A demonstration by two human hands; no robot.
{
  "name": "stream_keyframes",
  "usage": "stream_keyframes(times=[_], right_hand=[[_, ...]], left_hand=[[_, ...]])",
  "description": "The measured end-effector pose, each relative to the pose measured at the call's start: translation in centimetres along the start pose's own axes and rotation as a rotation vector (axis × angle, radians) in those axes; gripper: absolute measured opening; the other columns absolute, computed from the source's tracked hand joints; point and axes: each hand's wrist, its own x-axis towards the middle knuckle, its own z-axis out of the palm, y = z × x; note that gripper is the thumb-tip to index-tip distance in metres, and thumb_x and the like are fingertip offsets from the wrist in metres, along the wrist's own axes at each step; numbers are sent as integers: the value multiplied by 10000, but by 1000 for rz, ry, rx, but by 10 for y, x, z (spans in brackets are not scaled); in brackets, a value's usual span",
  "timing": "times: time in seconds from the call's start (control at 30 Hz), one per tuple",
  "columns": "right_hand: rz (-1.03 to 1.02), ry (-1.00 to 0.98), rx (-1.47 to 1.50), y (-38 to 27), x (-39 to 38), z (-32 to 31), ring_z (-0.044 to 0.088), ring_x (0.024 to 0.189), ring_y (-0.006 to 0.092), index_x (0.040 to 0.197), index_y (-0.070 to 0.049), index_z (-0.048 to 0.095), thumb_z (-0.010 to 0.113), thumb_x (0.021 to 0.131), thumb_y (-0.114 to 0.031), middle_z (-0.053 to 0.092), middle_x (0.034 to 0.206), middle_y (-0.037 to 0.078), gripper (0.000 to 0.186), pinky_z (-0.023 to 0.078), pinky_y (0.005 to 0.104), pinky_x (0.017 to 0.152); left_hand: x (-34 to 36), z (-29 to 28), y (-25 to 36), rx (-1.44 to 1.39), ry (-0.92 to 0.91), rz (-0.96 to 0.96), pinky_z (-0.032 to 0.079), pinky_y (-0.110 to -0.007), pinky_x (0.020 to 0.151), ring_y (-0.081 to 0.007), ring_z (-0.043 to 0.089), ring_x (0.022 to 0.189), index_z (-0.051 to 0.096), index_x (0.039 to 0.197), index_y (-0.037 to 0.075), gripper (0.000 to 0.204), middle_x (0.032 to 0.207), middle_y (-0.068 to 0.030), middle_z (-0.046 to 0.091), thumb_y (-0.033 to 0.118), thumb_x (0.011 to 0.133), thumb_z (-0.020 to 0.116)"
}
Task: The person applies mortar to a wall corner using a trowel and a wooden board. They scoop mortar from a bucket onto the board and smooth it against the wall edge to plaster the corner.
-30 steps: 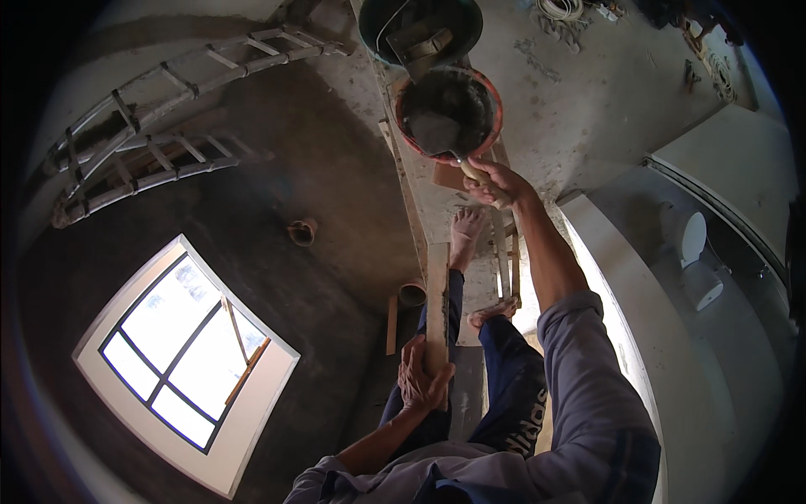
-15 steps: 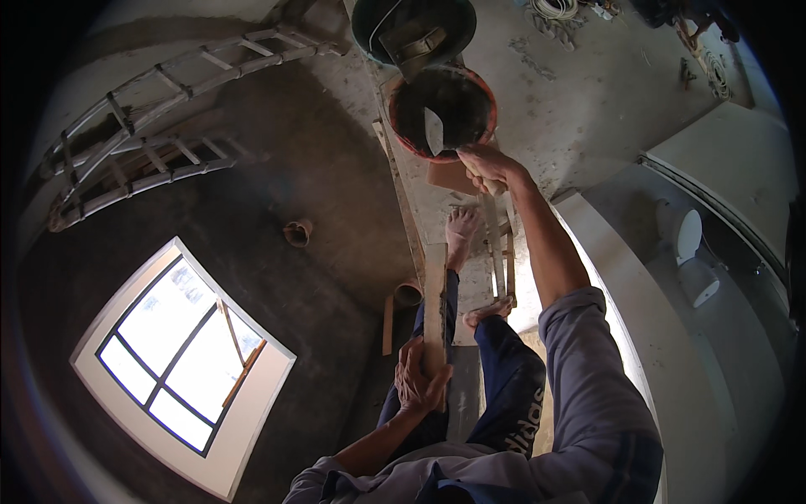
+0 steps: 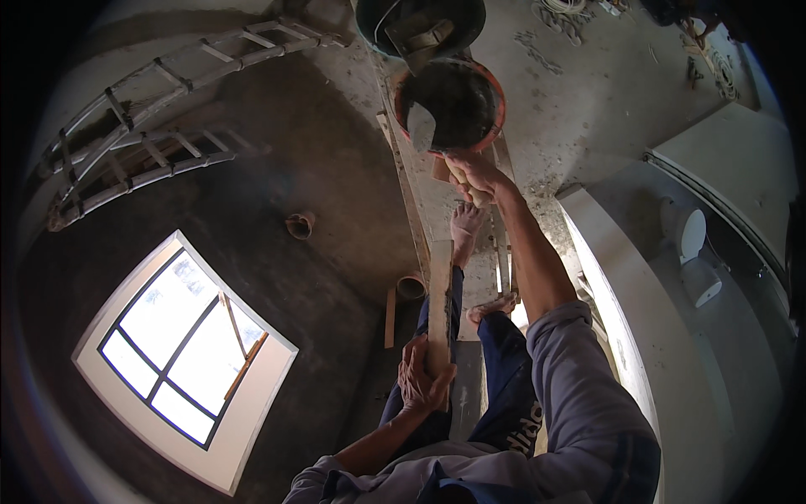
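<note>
My right hand [image 3: 475, 175] is closed round the wooden handle of a trowel [image 3: 421, 128]. Its grey blade lies over the left part of the near rim of a red-orange bucket [image 3: 500, 94], which holds dark grey wet mix. In front of my lap, my left hand [image 3: 419, 378] grips the lower end of a long, narrow wooden board [image 3: 439, 290], pointing away from me. The fingers wrap its left side and the thumb is on the right. Just beyond the red bucket, a dark green bucket [image 3: 361, 18] has a flat tool [image 3: 420, 44] lying across it.
My bare feet [image 3: 467, 225] rest on a plank platform [image 3: 438, 189]. A bamboo ladder [image 3: 151, 99] leans at the far left, above a framed window [image 3: 168, 336]. Pipe stubs [image 3: 300, 224] protrude from the dark wall. On the right are a white toilet [image 3: 692, 235] and a partition wall [image 3: 621, 252].
My right hand has drawn slightly left and nearer, and the trowel blade has turned and shifted left from over the bucket's middle to its near-left rim. My left hand keeps hold of the board.
</note>
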Motion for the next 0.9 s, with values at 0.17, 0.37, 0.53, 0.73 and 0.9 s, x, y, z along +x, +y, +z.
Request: stream_keyframes(times=[0.17,0.37,0.53,0.73,0.9], right_hand=[[25,-15,52,-1,2,4,447,463,56,1185,-160,474,521,976,-450,485,717,-10,361,413,231,377],[11,-366,482,37,22,-35,449,451,63,1438,-154,361,431,1018,-465,494,717,11,527,425,224,372],[-112,-547,587,66,13,-38,445,461,58,1520,-151,261,424,1019,-472,498,745,33,617,442,211,366],[-185,-526,574,77,-77,-40,457,413,93,1526,-153,250,432,1017,-451,512,741,48,617,439,229,359],[-381,-262,521,90,-260,-17,474,406,127,1454,-106,363,593,924,-466,488,689,67,681,419,259,343]], left_hand=[[0,-1,-2,-6,-9,-1,447,-462,920,-385,554,1112,510,1271,41,679,1223,-202,532,402,729,703],[2,-2,1,23,-39,1,435,-464,930,-373,552,1124,486,1295,45,713,1261,-182,515,392,714,712],[0,-3,-7,-6,13,57,457,-463,899,-380,557,1101,481,1279,33,692,1234,-194,524,360,716,716],[-11,7,-28,-63,95,100,458,-459,853,-384,569,1000,488,1245,13,630,1114,-205,545,335,745,696],[-16,27,-38,-155,94,168,465,-448,804,-353,585,943,502,1191,-2,542,1016,-185,565,290,779,699]])
